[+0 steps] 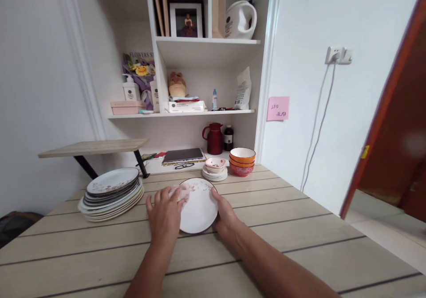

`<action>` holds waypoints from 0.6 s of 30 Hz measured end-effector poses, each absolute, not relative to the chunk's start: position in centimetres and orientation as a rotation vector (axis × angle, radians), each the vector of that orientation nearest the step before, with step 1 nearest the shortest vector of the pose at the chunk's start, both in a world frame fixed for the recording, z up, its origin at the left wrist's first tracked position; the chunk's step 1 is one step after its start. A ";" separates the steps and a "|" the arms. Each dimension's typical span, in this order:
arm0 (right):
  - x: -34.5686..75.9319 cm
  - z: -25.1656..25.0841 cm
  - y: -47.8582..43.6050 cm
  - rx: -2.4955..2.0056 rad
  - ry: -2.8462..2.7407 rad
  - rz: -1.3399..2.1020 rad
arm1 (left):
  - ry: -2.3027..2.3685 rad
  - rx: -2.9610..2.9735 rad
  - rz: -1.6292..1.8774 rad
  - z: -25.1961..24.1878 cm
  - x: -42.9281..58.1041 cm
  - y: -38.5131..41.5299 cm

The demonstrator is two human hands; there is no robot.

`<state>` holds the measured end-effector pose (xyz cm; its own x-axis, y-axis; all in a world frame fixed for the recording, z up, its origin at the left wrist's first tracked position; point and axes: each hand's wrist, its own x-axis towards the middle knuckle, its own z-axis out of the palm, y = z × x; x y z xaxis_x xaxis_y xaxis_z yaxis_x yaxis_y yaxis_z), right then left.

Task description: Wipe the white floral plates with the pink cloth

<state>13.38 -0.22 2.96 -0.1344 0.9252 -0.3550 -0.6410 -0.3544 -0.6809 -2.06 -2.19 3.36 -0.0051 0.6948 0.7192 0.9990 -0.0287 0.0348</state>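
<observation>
A white plate (199,209) with a faint flower pattern lies flat on the wooden table (299,227). My left hand (164,216) rests on its left side, fingers pressed onto a small pale cloth (181,194) on the plate. My right hand (224,216) grips the plate's right rim, thumb on top. To the left stands a tall stack of plates (111,194).
Behind the plate sit a small stack of saucers with a pink bowl (214,167) and stacked orange and red bowls (242,160). A red jug (214,138), a dark bottle and a notebook stand on the shelf unit. A small side table (93,149) sits at left.
</observation>
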 end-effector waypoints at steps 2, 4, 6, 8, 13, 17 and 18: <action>13.7 2.9 0.2 -0.846 -0.380 1.715 | -1.728 -1.850 -0.775 3.4 -1.5 -2.5; 14.1 2.7 0.6 -0.778 -0.365 1.741 | -1.667 -1.979 -0.777 3.4 -0.6 -2.8; 14.3 2.5 0.8 -0.729 -0.387 1.770 | -1.587 -2.112 -0.789 3.2 0.2 -2.9; 14.3 2.4 0.7 -0.738 -0.430 1.782 | -1.516 -2.207 -0.802 3.0 0.7 -2.8; 13.5 2.6 -0.2 -0.836 -0.568 1.768 | -1.511 -2.224 -0.825 2.5 0.8 -2.1; 13.0 2.7 -0.8 -0.863 -0.657 1.749 | -1.623 -2.035 -0.850 2.4 0.1 -1.6; 13.0 2.6 -0.8 -0.880 -0.650 1.748 | -1.676 -1.965 -0.853 2.3 -0.2 -1.5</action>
